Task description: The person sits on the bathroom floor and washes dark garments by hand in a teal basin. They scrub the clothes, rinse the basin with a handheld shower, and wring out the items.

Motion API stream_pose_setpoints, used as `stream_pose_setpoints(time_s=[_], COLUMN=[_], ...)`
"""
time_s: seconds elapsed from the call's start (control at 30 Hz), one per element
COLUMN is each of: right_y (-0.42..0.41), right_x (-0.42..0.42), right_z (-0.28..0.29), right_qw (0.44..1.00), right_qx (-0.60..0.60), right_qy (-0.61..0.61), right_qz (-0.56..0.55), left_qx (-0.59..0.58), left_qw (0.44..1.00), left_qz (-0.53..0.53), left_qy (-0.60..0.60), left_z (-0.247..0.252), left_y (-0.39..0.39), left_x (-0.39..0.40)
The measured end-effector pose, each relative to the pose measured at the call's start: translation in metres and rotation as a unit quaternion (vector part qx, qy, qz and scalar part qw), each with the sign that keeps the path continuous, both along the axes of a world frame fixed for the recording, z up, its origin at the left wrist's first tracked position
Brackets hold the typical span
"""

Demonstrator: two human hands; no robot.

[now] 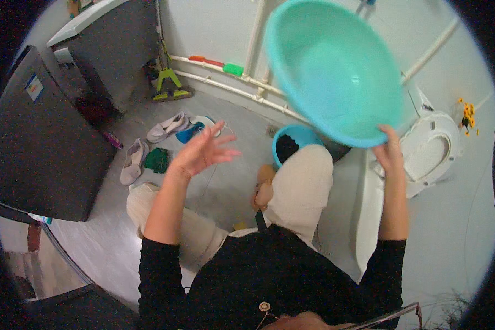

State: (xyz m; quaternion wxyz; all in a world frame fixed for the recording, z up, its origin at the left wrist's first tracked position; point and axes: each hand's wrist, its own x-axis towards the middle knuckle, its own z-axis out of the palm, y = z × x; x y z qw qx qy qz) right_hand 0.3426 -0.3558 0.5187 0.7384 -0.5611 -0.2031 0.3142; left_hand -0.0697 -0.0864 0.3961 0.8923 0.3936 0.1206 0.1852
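Observation:
My right hand (390,150) grips the rim of a large turquoise plastic basin (338,78), raised and tilted so that its inside faces me. My left hand (208,150) is held up over the floor with its fingers spread and nothing in it. Under the raised basin, by my knee, a smaller blue basin (277,142) stands on the floor with something dark (286,147) inside. A pair of light fabric shoes (163,128) lies on the floor beyond my left hand, beside a green cloth-like item (156,161) and a blue item (187,134).
White pipes (227,88) run along the wall, with a green-and-red brush-like tool (233,69) on them. A green-framed mop (171,88) leans near the dark cabinet (111,53). At right are a white toilet (429,152) and yellow artificial-looking flowers (468,113). A dark appliance-like box (53,144) stands at left.

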Motion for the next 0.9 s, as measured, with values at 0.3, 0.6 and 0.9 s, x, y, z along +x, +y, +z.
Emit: stream_pose_setpoints(time_s=[0.3, 0.6, 0.9], right_y=[0.221, 0.357, 0.437], right_x=[-0.091, -0.009, 0.001], right_z=[-0.122, -0.081, 0.098], right_qw=[0.918, 0.872, 0.697], right_qx=[-0.251, -0.234, -0.215], right_qy=[-0.013, -0.412, -0.667], right_qz=[0.306, 0.12, -0.153], left_qx=[-0.201, -0.269, -0.246], left_qw=[0.958, 0.877, 0.879], left_qz=[0.163, 0.257, 0.224], left_qy=[0.125, 0.303, 0.343], left_z=[-0.077, -0.117, -0.11], left_y=[0.009, 0.025, 0.024], left_x=[0.0, 0.007, 0.034])
